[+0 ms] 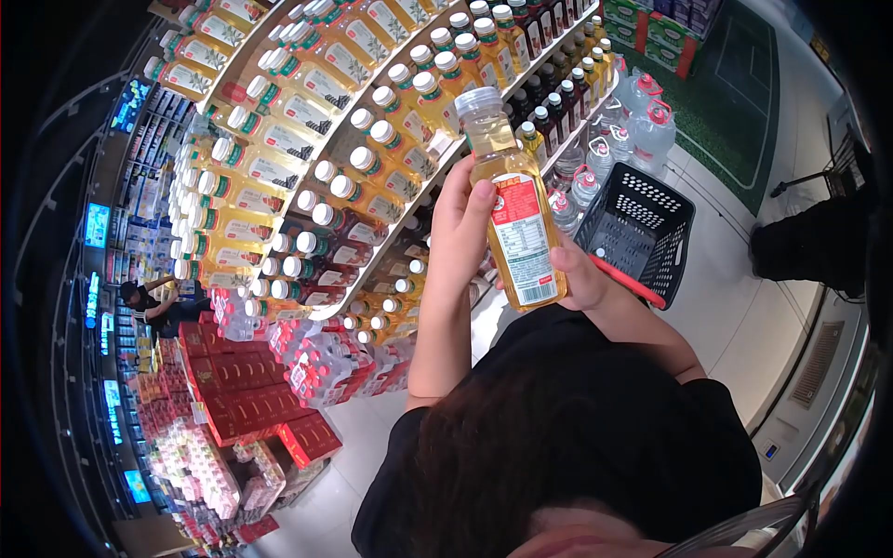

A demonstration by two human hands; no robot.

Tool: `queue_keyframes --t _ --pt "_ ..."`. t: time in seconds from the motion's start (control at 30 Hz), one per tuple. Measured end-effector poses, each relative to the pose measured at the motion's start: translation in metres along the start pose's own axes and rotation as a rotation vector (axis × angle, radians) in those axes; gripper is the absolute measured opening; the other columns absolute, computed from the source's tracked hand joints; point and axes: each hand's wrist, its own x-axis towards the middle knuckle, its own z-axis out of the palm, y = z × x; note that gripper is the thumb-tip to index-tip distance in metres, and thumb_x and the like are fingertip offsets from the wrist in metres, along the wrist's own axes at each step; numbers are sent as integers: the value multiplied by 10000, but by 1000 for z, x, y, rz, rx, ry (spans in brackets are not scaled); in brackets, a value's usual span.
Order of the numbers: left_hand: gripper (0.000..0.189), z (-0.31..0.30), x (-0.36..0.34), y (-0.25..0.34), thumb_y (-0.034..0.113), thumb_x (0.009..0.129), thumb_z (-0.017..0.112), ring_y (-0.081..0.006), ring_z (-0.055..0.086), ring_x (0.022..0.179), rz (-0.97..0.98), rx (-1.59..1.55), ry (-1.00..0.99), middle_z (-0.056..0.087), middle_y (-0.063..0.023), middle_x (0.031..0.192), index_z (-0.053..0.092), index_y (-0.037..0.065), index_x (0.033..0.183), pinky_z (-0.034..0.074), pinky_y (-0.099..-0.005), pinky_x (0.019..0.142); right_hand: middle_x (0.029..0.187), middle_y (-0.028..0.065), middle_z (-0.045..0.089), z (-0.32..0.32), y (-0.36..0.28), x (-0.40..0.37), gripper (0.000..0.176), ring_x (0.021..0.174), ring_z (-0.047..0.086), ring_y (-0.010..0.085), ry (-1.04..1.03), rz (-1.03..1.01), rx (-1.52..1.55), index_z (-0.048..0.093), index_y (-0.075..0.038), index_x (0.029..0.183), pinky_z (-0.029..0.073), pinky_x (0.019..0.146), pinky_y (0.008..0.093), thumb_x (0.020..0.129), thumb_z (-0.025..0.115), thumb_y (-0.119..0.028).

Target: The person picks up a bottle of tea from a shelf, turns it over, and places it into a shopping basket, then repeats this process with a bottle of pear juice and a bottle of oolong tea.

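Observation:
A clear plastic bottle of yellow liquid (521, 237) is held up in front of me, tilted, with its white cap toward the shelves. Its red and white label, with a printed table and a barcode, faces me. My left hand (462, 216) wraps around its upper side, thumb on the front near the shoulder. Near the base, my right hand (581, 274) grips the other side, its far fingers hidden behind the bottle. Past my right forearm is a black shopping basket (684, 200) with a red handle (625, 279).
Curved shelves (372, 112) carry rows of yellow and dark bottles. Large clear water jugs (648, 130) stand at the shelf's end. Red boxes (246, 395) are stacked at left beside wrapped bottle packs (335, 367). A person in dark clothes (153, 302) is farther off.

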Motion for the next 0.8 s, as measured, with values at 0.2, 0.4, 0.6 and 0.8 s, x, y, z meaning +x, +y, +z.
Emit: queue_keyframes --t 0.2,0.4,0.6,0.8 --pt "434 -1 -1 -1 289 964 477 -135 559 991 -10 -51 11 587 -104 1114 438 -22 1263 437 -266 860 1219 155 510 -3 2 0 816 1086 566 251 -24 22 -13 280 -49 1386 513 867 406 813 574 -549" --pt "434 -2 -1 -4 311 969 457 -138 559 986 17 -77 -12 588 -106 1103 445 -22 1246 437 -273 858 1270 128 486 -14 -6 0 975 1130 549 240 -121 77 -51 234 -69 1410 490 917 420 705 735 -518" --pt "471 0 2 -5 363 966 443 -136 562 969 -7 -58 -40 590 -106 1084 454 -26 1233 439 -275 845 1297 119 469 -18 -8 -5 1063 1138 547 236 -177 55 -32 217 -75 1419 478 936 416 615 853 -356" --pt "457 3 4 -5 359 969 440 -131 562 964 -11 -62 -53 595 -100 1074 464 -19 1226 439 -271 843 1286 123 479 -16 -13 -7 966 1119 558 241 -122 75 -47 229 -57 1412 476 936 414 676 804 -307"
